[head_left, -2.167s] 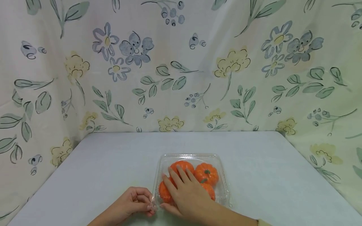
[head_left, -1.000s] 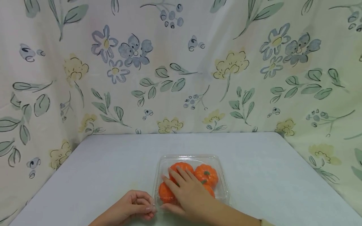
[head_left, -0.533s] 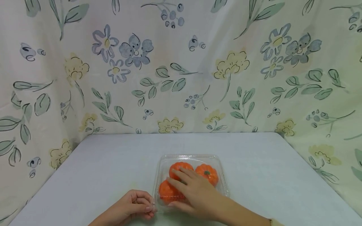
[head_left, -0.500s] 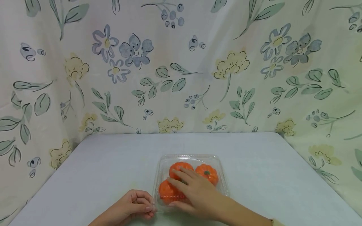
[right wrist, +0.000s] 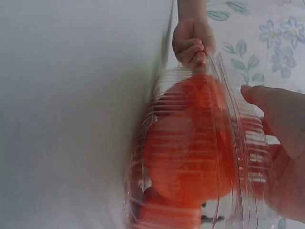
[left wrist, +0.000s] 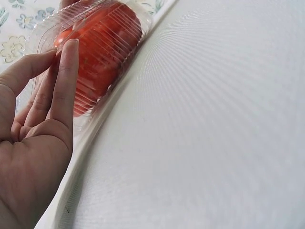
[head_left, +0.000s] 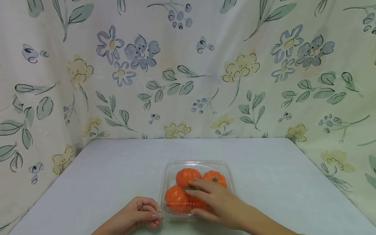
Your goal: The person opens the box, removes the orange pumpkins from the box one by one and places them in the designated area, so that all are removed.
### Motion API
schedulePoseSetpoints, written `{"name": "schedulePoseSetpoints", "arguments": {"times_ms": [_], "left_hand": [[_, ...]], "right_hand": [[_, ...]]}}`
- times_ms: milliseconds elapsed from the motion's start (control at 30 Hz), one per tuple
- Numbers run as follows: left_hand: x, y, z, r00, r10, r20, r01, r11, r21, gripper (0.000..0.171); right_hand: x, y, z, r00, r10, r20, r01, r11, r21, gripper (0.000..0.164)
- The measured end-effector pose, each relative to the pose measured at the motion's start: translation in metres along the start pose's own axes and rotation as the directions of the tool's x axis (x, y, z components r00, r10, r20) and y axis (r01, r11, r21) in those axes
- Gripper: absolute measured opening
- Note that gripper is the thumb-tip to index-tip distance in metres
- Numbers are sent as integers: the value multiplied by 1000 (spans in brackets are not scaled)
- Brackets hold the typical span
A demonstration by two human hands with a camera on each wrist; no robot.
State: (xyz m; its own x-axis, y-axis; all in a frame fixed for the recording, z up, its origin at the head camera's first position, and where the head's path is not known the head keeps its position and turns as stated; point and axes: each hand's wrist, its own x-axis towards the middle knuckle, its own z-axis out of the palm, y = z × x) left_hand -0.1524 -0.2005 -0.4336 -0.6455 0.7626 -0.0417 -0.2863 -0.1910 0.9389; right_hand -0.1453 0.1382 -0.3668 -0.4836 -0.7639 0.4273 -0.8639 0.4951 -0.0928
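Observation:
A clear plastic clamshell container (head_left: 197,162) with its lid down stands near the front of the table. Several small orange pumpkins (head_left: 188,177) with green stems lie inside. My left hand (head_left: 136,212) pinches the container's front left corner between thumb and fingers; in the left wrist view, that hand (left wrist: 40,119) has its thumb and fingertips at the plastic rim. Over the front right of the lid lies my right hand (head_left: 220,202), fingers spread and loosely bent, hiding part of the front right pumpkin. In the right wrist view, its thumb (right wrist: 257,95) is near the rim seam.
The container stands on a white-covered table (head_left: 117,169). A floral curtain (head_left: 188,107) hangs along the table's back and both sides.
My right hand has slid across the lid to the right, uncovering more of the left pumpkins. My left hand has kept its place at the corner, and the container has hardly moved.

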Motion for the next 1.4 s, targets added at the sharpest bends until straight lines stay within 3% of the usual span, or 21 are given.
{"name": "schedulePoseSetpoints", "arguments": {"times_ms": [300, 567, 1000, 1167, 1333, 1400], "left_hand": [[0, 1, 1, 1000, 9, 4, -9, 1000, 1, 23], [-1, 0, 0, 1000, 14, -18, -14, 1000, 11, 21], [0, 0, -1, 999, 19, -38, -19, 1000, 14, 20], [0, -1, -1, 999, 16, -46, -16, 1000, 8, 20], [0, -2, -2, 999, 11, -52, -11, 1000, 13, 19], [1, -2, -3, 999, 12, -51, -11, 1000, 14, 19]], "right_hand": [[-16, 11, -8, 998, 62, -12, -60, 990, 126, 36], [-34, 28, -15, 989, 93, -113, -65, 971, 230, 30], [-58, 49, -21, 919, 309, -246, -248, 936, 250, 38], [-66, 55, -17, 885, 398, -242, -308, 890, 337, 36], [-74, 60, -15, 838, 511, -192, -375, 794, 478, 30], [-78, 63, -15, 832, 530, -164, -386, 765, 516, 29]]}}
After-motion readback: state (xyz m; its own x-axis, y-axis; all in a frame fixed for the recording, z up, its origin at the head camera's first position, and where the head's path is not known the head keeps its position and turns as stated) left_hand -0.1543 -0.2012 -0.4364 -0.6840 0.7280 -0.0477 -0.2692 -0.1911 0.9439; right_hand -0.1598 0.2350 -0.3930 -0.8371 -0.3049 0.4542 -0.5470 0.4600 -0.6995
